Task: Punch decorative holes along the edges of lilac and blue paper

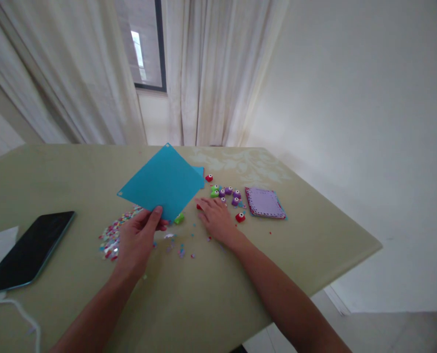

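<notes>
My left hand (139, 240) pinches the near corner of a blue paper sheet (163, 181) and holds it tilted up over the table; the sheet has small punched holes at its corners. My right hand (216, 218) rests palm down on the table, fingers stretched toward a small red punch (199, 207) that is partly hidden under the fingertips. Just past it lie several small paper punches, green (214, 193), purple (235, 200) and red (240, 217). A green punch (179, 218) sits below the sheet's edge.
A pile of coloured paper bits (111, 238) lies left of my left hand. A stack of punched coloured squares (264, 202) lies at the right. A dark tablet (29, 250) and white cable (23, 314) lie near the left edge. Curtains and a wall stand behind the table (314, 245).
</notes>
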Demonstrator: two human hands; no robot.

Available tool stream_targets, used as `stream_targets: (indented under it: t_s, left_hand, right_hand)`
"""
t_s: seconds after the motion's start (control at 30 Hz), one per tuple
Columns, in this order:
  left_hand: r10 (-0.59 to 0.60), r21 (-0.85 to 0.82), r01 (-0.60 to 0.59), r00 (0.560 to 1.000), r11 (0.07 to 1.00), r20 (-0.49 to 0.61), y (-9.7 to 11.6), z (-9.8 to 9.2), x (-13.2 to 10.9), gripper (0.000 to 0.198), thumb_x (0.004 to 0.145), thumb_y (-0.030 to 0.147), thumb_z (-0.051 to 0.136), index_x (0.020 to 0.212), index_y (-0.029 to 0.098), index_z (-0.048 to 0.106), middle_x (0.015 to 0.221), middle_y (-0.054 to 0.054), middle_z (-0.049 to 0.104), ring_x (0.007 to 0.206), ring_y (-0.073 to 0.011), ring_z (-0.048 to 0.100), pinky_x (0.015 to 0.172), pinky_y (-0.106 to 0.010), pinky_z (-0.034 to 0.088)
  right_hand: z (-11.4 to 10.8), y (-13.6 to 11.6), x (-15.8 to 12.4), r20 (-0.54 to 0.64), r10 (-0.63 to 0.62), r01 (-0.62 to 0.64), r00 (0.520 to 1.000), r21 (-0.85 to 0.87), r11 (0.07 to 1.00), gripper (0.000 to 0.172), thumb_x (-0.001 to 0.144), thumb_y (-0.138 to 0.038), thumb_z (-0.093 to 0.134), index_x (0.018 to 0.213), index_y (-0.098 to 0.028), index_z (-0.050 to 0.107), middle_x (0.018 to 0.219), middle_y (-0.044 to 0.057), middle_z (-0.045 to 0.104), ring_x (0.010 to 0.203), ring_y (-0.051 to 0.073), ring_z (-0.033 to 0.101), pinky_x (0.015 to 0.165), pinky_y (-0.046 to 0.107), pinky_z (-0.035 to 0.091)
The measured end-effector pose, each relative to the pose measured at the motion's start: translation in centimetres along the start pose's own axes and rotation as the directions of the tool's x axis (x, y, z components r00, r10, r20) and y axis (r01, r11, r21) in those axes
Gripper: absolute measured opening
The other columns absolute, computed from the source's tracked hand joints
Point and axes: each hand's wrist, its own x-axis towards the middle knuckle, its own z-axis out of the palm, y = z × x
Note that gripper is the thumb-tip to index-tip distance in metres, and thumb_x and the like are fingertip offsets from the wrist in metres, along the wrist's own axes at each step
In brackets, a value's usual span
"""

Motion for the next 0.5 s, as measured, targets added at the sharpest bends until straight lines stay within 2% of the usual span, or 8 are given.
stream_targets:
  t_s: [0.07, 0.13, 0.23, 0.3, 0.33, 0.4, 0.43, 0.5]
  left_hand:
    - [-0.018, -0.042, 0.017, 0.999, 0.999, -0.03, 0.0, 0.1, 0.1, 0.043, 0.081, 0.064, 0.081, 0.077, 0.021, 0.073, 0.069, -0.001, 0.075, 0.063, -0.0186, 0.071, 0.065, -0.031, 0.058]
    - [-0.032, -0.087, 0.028, 0.999, 0.996, -0.041, 0.2, 0.3, 0.0, 0.042, 0.08, 0.062, 0.082, 0.08, 0.021, 0.073, 0.07, -0.001, 0.076, 0.062, -0.0182, 0.071, 0.067, -0.031, 0.06]
    - [-0.051, -0.13, 0.047, 0.998, 0.99, -0.029, 0.4, 0.6, -0.2, 0.043, 0.075, 0.059, 0.087, 0.085, 0.02, 0.074, 0.075, -0.003, 0.079, 0.065, -0.0195, 0.074, 0.069, -0.033, 0.063]
    - [-0.058, -0.142, 0.056, 0.998, 0.988, -0.013, 0.6, 0.8, -0.4, 0.045, 0.072, 0.057, 0.09, 0.089, 0.019, 0.074, 0.081, -0.005, 0.082, 0.072, -0.0213, 0.077, 0.072, -0.034, 0.064]
    - [-0.059, -0.15, 0.057, 0.998, 0.987, -0.005, 0.6, 0.9, -0.6, 0.046, 0.071, 0.056, 0.09, 0.091, 0.018, 0.075, 0.083, -0.006, 0.083, 0.075, -0.0222, 0.078, 0.073, -0.034, 0.065]
    - [-0.059, -0.156, 0.06, 0.998, 0.986, 0.015, 0.7, 1.1, -1.1, 0.046, 0.071, 0.055, 0.09, 0.093, 0.017, 0.075, 0.085, -0.007, 0.083, 0.076, -0.023, 0.079, 0.072, -0.035, 0.065]
    - [-0.06, -0.15, 0.063, 0.998, 0.987, 0.022, 0.8, 1.1, -1.3, 0.046, 0.072, 0.056, 0.09, 0.093, 0.017, 0.075, 0.084, -0.008, 0.083, 0.074, -0.023, 0.078, 0.07, -0.034, 0.064]
    - [-0.066, -0.127, 0.07, 0.997, 0.989, 0.031, 0.9, 1.2, -1.7, 0.045, 0.074, 0.057, 0.089, 0.09, 0.017, 0.075, 0.081, -0.008, 0.083, 0.068, -0.0226, 0.077, 0.066, -0.034, 0.063]
  right_hand:
    - [0.1, -0.1, 0.1, 0.024, 0.026, -0.026, 0.999, -0.011, 1.0, 0.033, 0.103, -0.019, 0.062, 0.135, -0.022, 0.071, 0.132, 0.015, 0.074, 0.124, 0.032, 0.062, 0.111, 0.048, 0.046]
    - [-0.2, -0.2, 0.1, 0.001, 0.068, -0.068, 0.998, 0.053, 0.996, 0.027, 0.102, -0.019, 0.066, 0.128, -0.02, 0.073, 0.126, 0.015, 0.075, 0.12, 0.032, 0.064, 0.108, 0.046, 0.048]
    - [-1.2, -0.6, -0.3, -0.065, 0.11, -0.087, 0.992, 0.282, 0.956, 0.028, 0.102, -0.028, 0.071, 0.128, -0.018, 0.073, 0.123, 0.015, 0.075, 0.114, 0.028, 0.068, 0.105, 0.044, 0.05]
    - [-2.0, -1.2, -0.6, -0.103, 0.122, -0.061, 0.987, 0.461, 0.885, 0.029, 0.104, -0.038, 0.069, 0.126, -0.019, 0.075, 0.115, 0.012, 0.076, 0.102, 0.024, 0.07, 0.098, 0.041, 0.053]
    - [-2.3, -1.6, -0.8, -0.107, 0.13, -0.048, 0.986, 0.559, 0.828, 0.03, 0.105, -0.042, 0.067, 0.124, -0.02, 0.075, 0.112, 0.01, 0.076, 0.095, 0.022, 0.071, 0.093, 0.038, 0.055]
    - [-2.9, -2.6, -1.1, -0.075, 0.152, -0.042, 0.986, 0.762, 0.647, 0.032, 0.104, -0.048, 0.067, 0.122, -0.023, 0.075, 0.105, 0.007, 0.075, 0.081, 0.018, 0.072, 0.078, 0.032, 0.057]
    - [-3.1, -3.1, -1.2, -0.051, 0.163, -0.047, 0.985, 0.839, 0.543, 0.033, 0.101, -0.049, 0.07, 0.121, -0.024, 0.075, 0.103, 0.006, 0.076, 0.079, 0.017, 0.072, 0.073, 0.031, 0.057]
    - [-3.5, -4.0, -1.4, -0.009, 0.186, -0.062, 0.983, 0.926, 0.372, 0.037, 0.096, -0.05, 0.076, 0.123, -0.025, 0.075, 0.104, 0.005, 0.077, 0.083, 0.018, 0.076, 0.073, 0.03, 0.06]
